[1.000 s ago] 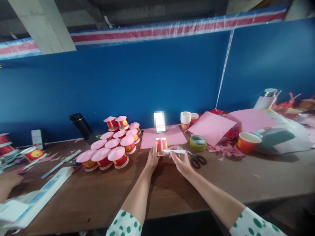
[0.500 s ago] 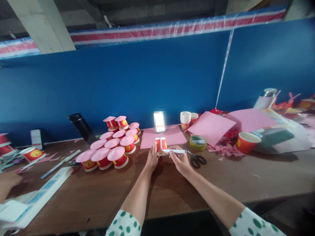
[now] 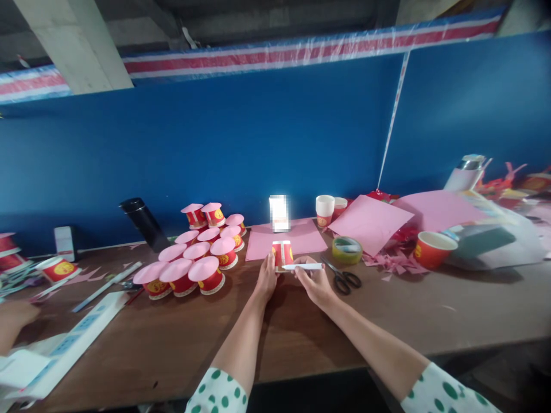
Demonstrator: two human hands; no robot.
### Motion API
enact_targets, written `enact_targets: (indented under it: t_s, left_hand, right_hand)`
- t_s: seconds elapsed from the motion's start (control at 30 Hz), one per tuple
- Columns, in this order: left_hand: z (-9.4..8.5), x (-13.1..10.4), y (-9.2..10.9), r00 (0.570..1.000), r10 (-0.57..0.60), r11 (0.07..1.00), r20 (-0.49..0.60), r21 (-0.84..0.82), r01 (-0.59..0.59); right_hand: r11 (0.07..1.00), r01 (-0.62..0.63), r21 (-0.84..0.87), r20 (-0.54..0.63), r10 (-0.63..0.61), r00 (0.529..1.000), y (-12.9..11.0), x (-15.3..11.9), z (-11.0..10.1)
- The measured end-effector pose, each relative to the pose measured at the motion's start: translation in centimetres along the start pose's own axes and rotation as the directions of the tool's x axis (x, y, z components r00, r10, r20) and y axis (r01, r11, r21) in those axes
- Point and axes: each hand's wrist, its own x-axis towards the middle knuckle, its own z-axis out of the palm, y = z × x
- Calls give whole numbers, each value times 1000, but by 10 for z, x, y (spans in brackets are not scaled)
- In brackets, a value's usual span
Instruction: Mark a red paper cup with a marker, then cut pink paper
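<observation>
My left hand (image 3: 267,279) is closed round the left side of a small red paper cup (image 3: 282,254) with yellow marks and a pale vertical strip. In my right hand (image 3: 313,280) is a white pen (image 3: 303,267), pinched and lying almost level, its tip at the lower part of the cup. Behind the cup lies a pink sheet (image 3: 301,238). Black-handled scissors (image 3: 344,280) rest just right of my right hand. To the left stand several red cups topped with pink paper discs (image 3: 204,268).
A tape roll (image 3: 346,250), white cups (image 3: 324,207), pink scraps (image 3: 396,259) and a red cup (image 3: 434,250) are at right. A black bottle (image 3: 144,222) and a power strip (image 3: 73,344) are at left, near another person's hand (image 3: 16,321).
The pen in my right hand has shifted slightly left and down on the cup. My left hand and the cup look nearly unmoved.
</observation>
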Motion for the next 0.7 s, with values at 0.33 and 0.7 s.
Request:
enact_targets:
  t_s: [0.33, 0.7]
  left_hand:
    - [4, 0, 2, 987, 88, 988, 132, -134, -71]
    - [4, -3, 2, 1000, 10, 1000, 19, -22, -10]
  right_hand:
    - [993, -33, 112, -53, 40, 998, -5, -1, -1]
    - [998, 59, -26, -25, -60, 998, -9, -5, -2]
